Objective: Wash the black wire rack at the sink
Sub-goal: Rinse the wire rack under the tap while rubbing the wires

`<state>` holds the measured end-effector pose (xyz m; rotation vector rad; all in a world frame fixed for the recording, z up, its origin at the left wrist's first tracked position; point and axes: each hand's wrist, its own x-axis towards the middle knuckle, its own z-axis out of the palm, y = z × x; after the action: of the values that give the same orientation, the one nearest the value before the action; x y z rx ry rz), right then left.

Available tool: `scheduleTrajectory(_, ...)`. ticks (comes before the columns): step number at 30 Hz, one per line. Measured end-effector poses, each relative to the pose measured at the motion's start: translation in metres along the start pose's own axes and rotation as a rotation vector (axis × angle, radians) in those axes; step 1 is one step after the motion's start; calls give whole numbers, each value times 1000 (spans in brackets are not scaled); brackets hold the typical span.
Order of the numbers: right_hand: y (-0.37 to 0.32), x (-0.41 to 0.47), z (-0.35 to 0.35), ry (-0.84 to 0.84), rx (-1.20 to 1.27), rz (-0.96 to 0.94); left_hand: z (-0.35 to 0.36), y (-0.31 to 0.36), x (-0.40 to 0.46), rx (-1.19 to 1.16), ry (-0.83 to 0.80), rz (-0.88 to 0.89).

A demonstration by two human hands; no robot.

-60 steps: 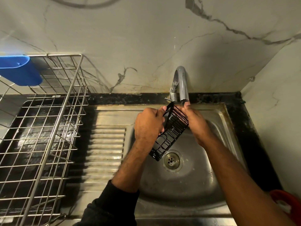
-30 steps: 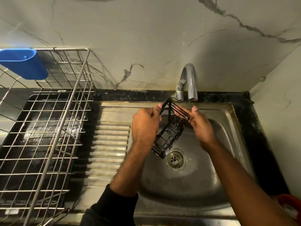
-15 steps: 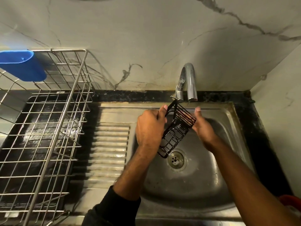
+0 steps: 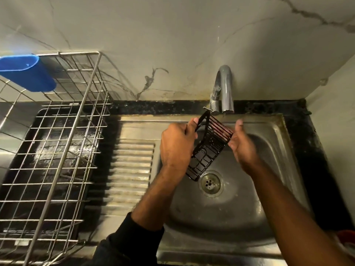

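The black wire rack [image 4: 208, 150] hangs tilted over the steel sink basin [image 4: 226, 212], its upper end just under the spout of the chrome tap [image 4: 223, 89]. My left hand [image 4: 177, 145] grips the rack's left side, fingers curled round the wires near the top. My right hand [image 4: 241, 144] lies against the rack's right side, thumb pointing up; its fingers are hidden behind the rack. The drain [image 4: 211, 183] lies just below the rack's lower end.
A steel wire dish rack [image 4: 57, 150] stands on the left over a dark tray, with a blue plastic holder [image 4: 26, 73] hung on its back rim. The ribbed drainboard [image 4: 132, 169] lies between it and the basin. A red object [image 4: 347, 238] peeks in at the lower right.
The rack has stayed under the tap, turned and tilted slightly between my hands. My right hand has slid a little down its right side. The camera view has shifted slightly.
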<state>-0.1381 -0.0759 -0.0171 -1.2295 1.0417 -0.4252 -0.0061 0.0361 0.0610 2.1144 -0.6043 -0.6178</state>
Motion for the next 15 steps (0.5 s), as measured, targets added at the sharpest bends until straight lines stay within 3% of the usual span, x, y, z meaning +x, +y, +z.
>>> scheduleTrajectory(3, 12, 7, -4, -62, -40, 102, 1, -1, -2, 34, 7, 22)
scheduleTrajectory(7, 1, -3, -6, -53, 149, -46, -1, -2, 4, 18, 23, 9)
scheduleTrajectory(12, 1, 8, 4, -43, 2, 42, 1, -2, 1, 46, 0, 21)
scheduleTrajectory(15, -2, 3, 4, -86, 134, -67, -1, -2, 6, 20, 27, 22)
